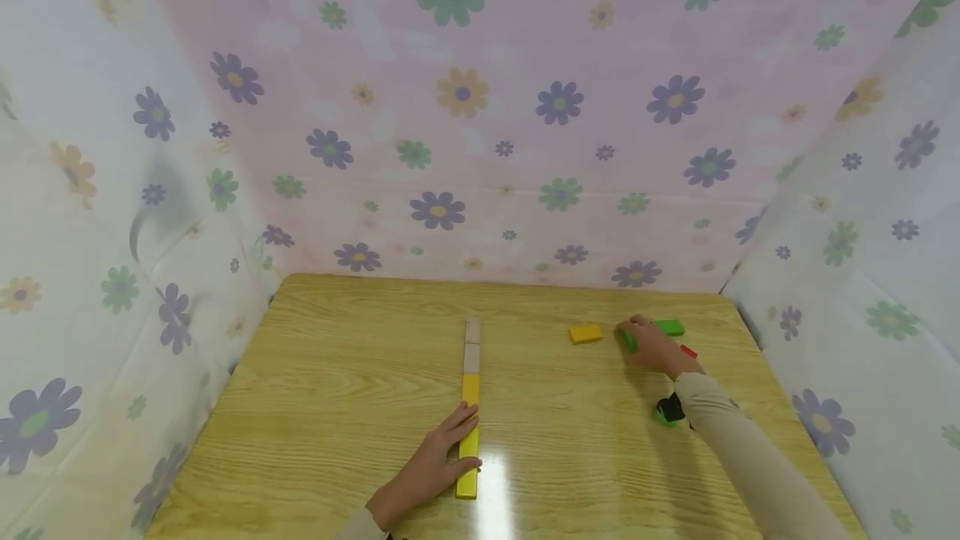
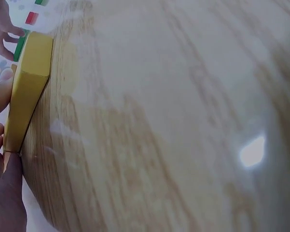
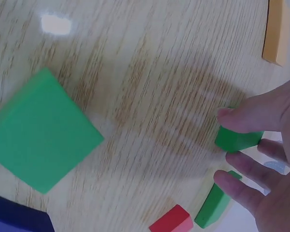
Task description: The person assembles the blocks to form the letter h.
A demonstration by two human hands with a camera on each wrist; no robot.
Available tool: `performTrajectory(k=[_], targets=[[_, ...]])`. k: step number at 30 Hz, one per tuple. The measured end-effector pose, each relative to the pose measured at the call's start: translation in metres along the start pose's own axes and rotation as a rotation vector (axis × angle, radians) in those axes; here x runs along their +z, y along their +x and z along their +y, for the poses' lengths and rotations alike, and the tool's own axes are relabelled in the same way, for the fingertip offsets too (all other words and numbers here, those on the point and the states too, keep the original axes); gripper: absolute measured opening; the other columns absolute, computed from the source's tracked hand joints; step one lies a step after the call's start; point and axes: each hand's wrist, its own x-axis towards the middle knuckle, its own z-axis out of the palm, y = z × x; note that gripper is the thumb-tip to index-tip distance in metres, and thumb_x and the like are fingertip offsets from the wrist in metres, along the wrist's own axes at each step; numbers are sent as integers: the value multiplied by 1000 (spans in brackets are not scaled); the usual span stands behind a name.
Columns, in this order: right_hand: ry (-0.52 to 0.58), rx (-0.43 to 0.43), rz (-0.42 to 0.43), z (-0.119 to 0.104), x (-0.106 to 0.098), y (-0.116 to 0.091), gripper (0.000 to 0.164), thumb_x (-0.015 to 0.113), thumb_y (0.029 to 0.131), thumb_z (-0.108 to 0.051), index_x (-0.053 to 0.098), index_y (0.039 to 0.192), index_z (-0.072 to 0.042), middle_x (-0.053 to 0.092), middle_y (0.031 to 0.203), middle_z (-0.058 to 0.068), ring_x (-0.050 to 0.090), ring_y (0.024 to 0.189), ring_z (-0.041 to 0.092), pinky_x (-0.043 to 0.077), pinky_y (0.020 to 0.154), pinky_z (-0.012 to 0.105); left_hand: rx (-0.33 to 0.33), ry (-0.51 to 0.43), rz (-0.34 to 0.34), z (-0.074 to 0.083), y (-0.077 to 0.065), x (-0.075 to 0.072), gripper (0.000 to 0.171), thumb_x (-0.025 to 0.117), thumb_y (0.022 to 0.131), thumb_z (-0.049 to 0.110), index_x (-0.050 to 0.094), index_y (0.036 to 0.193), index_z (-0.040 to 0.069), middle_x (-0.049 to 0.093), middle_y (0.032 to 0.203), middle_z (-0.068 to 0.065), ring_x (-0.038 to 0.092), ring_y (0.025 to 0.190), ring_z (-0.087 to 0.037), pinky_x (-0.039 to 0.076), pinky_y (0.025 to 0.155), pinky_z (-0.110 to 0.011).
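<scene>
A straight row of blocks runs from front to back on the table: yellow (image 1: 467, 486) at the near end, then orange-yellow (image 1: 470, 387), then plain wood (image 1: 472, 358) at the far end. My left hand (image 1: 427, 467) rests across the yellow part, thumb and fingers spread along it. In the left wrist view the yellow block (image 2: 34, 60) lies beside the fingers. At the right, my right hand (image 1: 651, 346) pinches a green block (image 3: 239, 139) between thumb and fingers. Another green block (image 1: 669, 327) lies just beyond that hand.
An orange-yellow block (image 1: 585, 334) lies left of the right hand. A red block (image 1: 688, 352) and a larger green block (image 3: 43, 130) are near the right forearm. A dark blue block (image 3: 21, 217) shows in the right wrist view. Flowered cloth (image 1: 510, 215) borders the wooden table (image 1: 337, 373).
</scene>
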Motion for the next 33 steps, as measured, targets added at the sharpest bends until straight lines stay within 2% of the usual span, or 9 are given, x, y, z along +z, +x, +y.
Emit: performTrajectory(k=[8,12,19,27,33], targets=[[48,101,37,8,9,0,52,65,75,6,45,123,12,39,122,37,52,96,45,47,77,56,7,13,-3,-2,0,2,65,64,90,28,41,138,-8,29,151,-16,21,139,-36,35,104,-44],[102,100,57,11,11,0,50,60,75,8,45,122,13,44,119,38,53,92,43,46,76,55,7,10,8,-2,-1,1,64,65,90,27,41,138,-8,29,151,-16,21,139,-36,35,103,-46],[200,154,81,16,10,-7,50,71,78,-7,47,117,12,43,120,37,53,92,40,47,76,52,2,4,-5,-3,0,1,64,63,91,28,40,139,-7,27,152,-15,19,140,-34,33,105,-46],[290,104,168,8,3,-16,48,77,77,-5,53,115,11,48,109,28,55,77,29,48,64,39,-36,-17,-30,-3,1,0,66,62,92,29,36,142,-5,25,153,-13,17,141,-33,32,105,-46],[352,68,181,-11,-7,-26,44,76,76,-1,56,114,9,52,110,27,62,78,32,54,66,41,-31,-9,-28,-1,1,0,65,64,91,26,37,141,-5,24,154,-13,17,141,-33,31,105,-48]])
